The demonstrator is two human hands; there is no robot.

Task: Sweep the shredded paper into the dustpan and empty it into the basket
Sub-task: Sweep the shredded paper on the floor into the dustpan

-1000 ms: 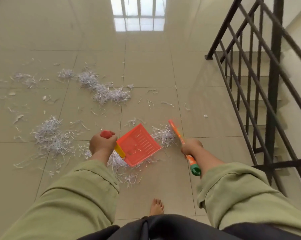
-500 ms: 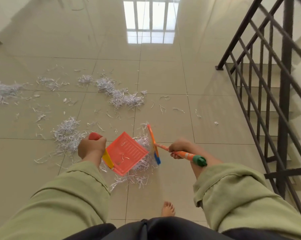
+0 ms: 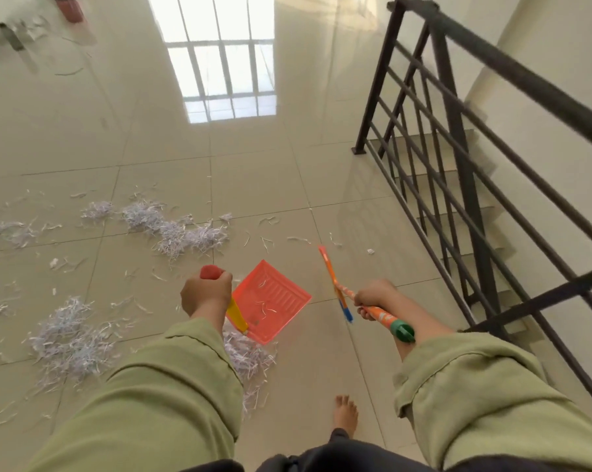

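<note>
Floor [image 3: 83, 131]: glossy tile, shredded paper [image 3: 71, 345] scattered in clumps left and centre. Railing [image 3: 458, 165]: right side. Dustpan [image 3: 272, 301]: orange, holds a few strips, more paper at its near edge. Left hand [image 3: 206, 296] grasps its handle; right hand [image 3: 373, 298] grasps the broom [image 3: 335, 284], just beside the dustpan.

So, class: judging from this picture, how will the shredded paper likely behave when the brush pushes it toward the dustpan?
The shredded paper lies in thin, curled strips, so it is probably very light and floppy. It sits in loose tangled clumps, so a push may move a clump together. Stray strips lie scattered across the floor, and only a few are in the dustpan, so it likely scatters easily.
</note>
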